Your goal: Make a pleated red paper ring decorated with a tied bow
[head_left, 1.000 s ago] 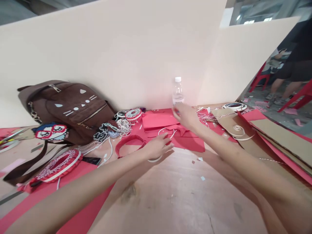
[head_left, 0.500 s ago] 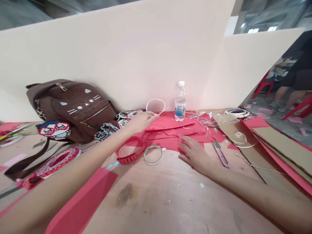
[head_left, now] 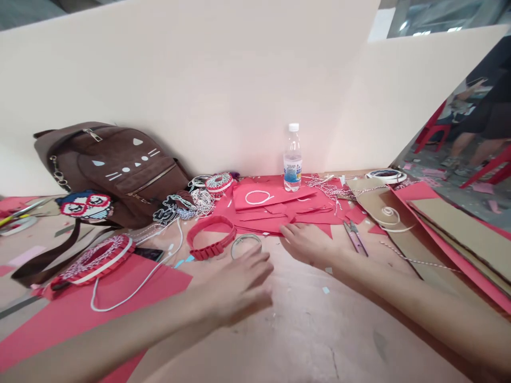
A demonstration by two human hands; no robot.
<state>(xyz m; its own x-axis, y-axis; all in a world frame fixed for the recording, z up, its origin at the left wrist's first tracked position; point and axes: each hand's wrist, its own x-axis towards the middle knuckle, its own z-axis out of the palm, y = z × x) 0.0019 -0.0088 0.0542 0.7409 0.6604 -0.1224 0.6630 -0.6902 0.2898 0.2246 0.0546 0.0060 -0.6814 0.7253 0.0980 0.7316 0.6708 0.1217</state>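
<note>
My left hand (head_left: 241,284), slightly blurred, hovers over the bare wood with its fingers spread and nothing in them. Just behind it lies a roll of tape (head_left: 246,246), partly covered by the fingers. My right hand (head_left: 305,242) rests at the front edge of the red paper sheets (head_left: 279,205), fingers stretched out. On top of those sheets lies a white cord ring (head_left: 258,197). A red pleated paper ring (head_left: 211,238) sits left of the tape. Purple-handled thread snips (head_left: 355,238) lie right of my right hand.
A brown backpack (head_left: 120,170) leans on the white partition (head_left: 239,80) at left. A water bottle (head_left: 293,158) stands on the red paper. Cardboard pieces (head_left: 463,226) lie at right, a red-and-white wound ring (head_left: 99,260) at left. A person (head_left: 485,106) is beyond the partition.
My left hand has let go of the white cord ring, which now lies on the red paper, and has come back toward me. My right hand stays by the paper's edge.
</note>
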